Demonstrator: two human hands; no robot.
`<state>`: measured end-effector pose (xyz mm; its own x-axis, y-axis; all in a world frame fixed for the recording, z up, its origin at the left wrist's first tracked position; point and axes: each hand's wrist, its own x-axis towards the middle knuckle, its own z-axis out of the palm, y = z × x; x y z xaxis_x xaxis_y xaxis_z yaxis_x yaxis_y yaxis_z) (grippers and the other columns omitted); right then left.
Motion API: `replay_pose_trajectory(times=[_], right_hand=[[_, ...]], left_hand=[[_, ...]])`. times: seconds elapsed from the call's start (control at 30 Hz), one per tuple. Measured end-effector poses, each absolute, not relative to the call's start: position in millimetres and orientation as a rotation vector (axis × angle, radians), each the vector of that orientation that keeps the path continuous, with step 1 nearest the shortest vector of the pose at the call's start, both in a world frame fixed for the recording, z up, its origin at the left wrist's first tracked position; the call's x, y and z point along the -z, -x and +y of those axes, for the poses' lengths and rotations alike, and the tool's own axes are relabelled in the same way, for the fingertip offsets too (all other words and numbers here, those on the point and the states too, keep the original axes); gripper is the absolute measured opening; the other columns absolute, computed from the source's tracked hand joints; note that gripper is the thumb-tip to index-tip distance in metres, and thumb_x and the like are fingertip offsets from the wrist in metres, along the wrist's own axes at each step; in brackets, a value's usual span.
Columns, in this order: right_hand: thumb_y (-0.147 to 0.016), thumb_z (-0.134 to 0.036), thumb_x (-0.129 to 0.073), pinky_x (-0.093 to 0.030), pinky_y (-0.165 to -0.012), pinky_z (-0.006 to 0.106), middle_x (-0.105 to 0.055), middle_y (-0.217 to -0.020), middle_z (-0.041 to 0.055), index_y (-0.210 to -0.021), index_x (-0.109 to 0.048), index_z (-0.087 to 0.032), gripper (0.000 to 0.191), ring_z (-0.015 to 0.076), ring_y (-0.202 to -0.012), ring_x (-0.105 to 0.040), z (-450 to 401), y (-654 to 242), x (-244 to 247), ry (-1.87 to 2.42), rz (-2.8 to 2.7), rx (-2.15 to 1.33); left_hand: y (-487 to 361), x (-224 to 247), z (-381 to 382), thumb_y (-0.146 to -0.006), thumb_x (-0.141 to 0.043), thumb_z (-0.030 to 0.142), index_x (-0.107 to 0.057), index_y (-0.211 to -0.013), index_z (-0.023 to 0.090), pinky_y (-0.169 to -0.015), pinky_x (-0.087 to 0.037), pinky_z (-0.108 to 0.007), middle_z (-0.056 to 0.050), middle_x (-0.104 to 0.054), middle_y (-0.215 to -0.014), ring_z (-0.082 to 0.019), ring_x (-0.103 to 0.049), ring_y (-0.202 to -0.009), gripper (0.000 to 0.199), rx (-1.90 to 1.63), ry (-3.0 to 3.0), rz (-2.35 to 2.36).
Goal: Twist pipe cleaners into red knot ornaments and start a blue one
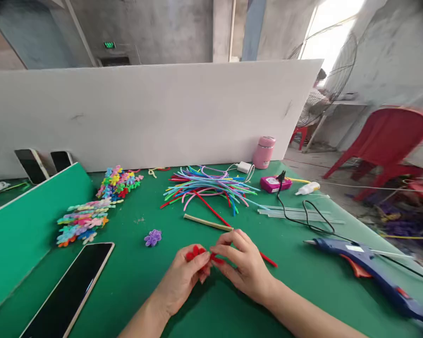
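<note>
My left hand (186, 270) pinches a red pipe cleaner (196, 251) bent into petal-like loops, just above the green table. Close beside it, my right hand (241, 263) has its thumb and forefinger closed on the red end at the loops' right side. A straight red pipe cleaner (211, 208) runs from the heap down behind my right hand, its tip coming out on the far side. Just beyond my fingers lies a thin beige stick (207, 222). To the left of my hands sits a purple pipe-cleaner flower (152, 237).
A heap of coloured pipe cleaners (211, 183) lies ahead. Finished-looking flower bundles (82, 220) and a large phone (70, 293) are at left. At right are a blue glue gun (366, 263), clear glue sticks (296, 214), a black cord (312, 227) and a pink bottle (264, 152).
</note>
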<state>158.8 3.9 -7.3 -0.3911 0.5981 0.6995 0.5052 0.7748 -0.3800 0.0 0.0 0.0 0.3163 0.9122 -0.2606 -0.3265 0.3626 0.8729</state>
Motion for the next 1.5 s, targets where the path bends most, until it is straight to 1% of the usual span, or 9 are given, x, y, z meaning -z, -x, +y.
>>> replay_pose_trajectory(times=[0.47,0.73,1.03,1.13,1.23,1.3,1.37,1.43,1.5], right_hand=[[-0.081,-0.022,-0.048,-0.036,-0.060,0.028,-0.055,-0.069,0.0044,-0.072,-0.056,-0.016,0.013,0.0145,-0.064,-0.045,5.8,-157.9,5.0,0.890,-2.121,-0.249],[-0.080,-0.029,-0.042,-0.030,-0.051,0.023,-0.040,-0.059,-0.0013,-0.059,-0.042,-0.017,0.025,0.0110,-0.055,-0.036,-1.8,-151.3,-1.2,1.059,-1.838,-0.997],[-0.071,-0.033,-0.048,-0.015,-0.043,0.021,-0.034,-0.051,-0.0052,-0.055,-0.041,-0.016,0.024,0.0063,-0.046,-0.023,-0.2,-145.3,8.7,0.994,-1.277,-1.678],[-0.072,-0.039,-0.051,-0.017,-0.044,0.021,-0.035,-0.053,-0.0050,-0.057,-0.043,-0.016,0.029,0.0062,-0.047,-0.025,-1.5,-145.9,8.3,1.003,-1.311,-1.652],[-0.077,-0.043,-0.048,-0.025,-0.048,0.020,-0.038,-0.056,-0.0037,-0.059,-0.044,-0.015,0.033,0.0077,-0.052,-0.031,-3.9,-148.5,4.8,0.988,-1.439,-1.528],[-0.082,-0.039,-0.044,-0.032,-0.052,0.021,-0.043,-0.063,-0.0018,-0.071,-0.050,-0.016,0.027,0.0095,-0.057,-0.038,-5.2,-151.3,3.5,0.979,-1.534,-1.367],[-0.082,-0.031,-0.044,-0.038,-0.058,0.023,-0.049,-0.075,0.0011,-0.092,-0.052,-0.018,0.018,0.0113,-0.064,-0.044,-5.6,-154.2,4.1,0.982,-1.665,-1.101],[-0.080,-0.023,-0.047,-0.042,-0.062,0.024,-0.051,-0.086,0.0042,-0.108,-0.047,-0.020,0.028,0.0129,-0.069,-0.048,-4.9,-156.5,5.8,0.965,-1.823,-0.810],[-0.078,-0.019,-0.049,-0.043,-0.063,0.025,-0.053,-0.089,0.0060,-0.109,-0.049,-0.021,0.031,0.0141,-0.073,-0.051,-3.5,-157.6,7.1,0.921,-1.968,-0.588]], left_hand=[[2.1,-2.7,0.0,-0.075,-0.056,0.031,-0.048,-0.058,0.015,-0.051,-0.030,-0.022,0.004,-0.043,-0.053,-0.009,-0.036,-0.052,0.024,-0.931,-1.186,0.950],[4.8,-7.8,-1.2,-0.078,-0.048,0.035,-0.047,-0.056,0.016,-0.051,-0.029,-0.023,0.003,-0.041,-0.053,-0.011,-0.037,-0.053,0.029,-0.869,-1.466,1.014],[2.0,-13.0,-3.8,-0.078,-0.048,0.036,-0.046,-0.056,0.016,-0.049,-0.025,-0.023,0.004,-0.035,-0.054,-0.010,-0.031,-0.053,0.030,-0.856,-1.561,1.057],[1.2,-11.0,-4.1,-0.077,-0.051,0.034,-0.047,-0.055,0.016,-0.050,-0.026,-0.023,0.004,-0.037,-0.053,-0.010,-0.032,-0.052,0.029,-0.891,-1.451,1.034],[1.2,-6.7,-3.4,-0.073,-0.057,0.031,-0.047,-0.054,0.016,-0.050,-0.029,-0.022,0.004,-0.040,-0.051,-0.009,-0.035,-0.051,0.027,-0.963,-1.200,0.952],[2.0,-4.1,-2.3,-0.069,-0.062,0.028,-0.048,-0.054,0.016,-0.049,-0.029,-0.021,0.005,-0.042,-0.051,-0.008,-0.036,-0.051,0.024,-1.010,-0.981,0.886],[2.9,-2.5,-1.2,-0.066,-0.065,0.025,-0.051,-0.056,0.016,-0.049,-0.030,-0.019,0.005,-0.045,-0.051,-0.007,-0.038,-0.050,0.020,-1.041,-0.790,0.838],[3.6,-1.9,-0.5,-0.063,-0.068,0.022,-0.053,-0.058,0.016,-0.049,-0.031,-0.019,0.005,-0.047,-0.051,-0.006,-0.040,-0.049,0.017,-1.045,-0.669,0.817],[3.4,-1.9,-0.7,-0.061,-0.070,0.021,-0.055,-0.059,0.016,-0.049,-0.032,-0.018,0.005,-0.049,-0.051,-0.006,-0.041,-0.048,0.016,-1.032,-0.607,0.811]])
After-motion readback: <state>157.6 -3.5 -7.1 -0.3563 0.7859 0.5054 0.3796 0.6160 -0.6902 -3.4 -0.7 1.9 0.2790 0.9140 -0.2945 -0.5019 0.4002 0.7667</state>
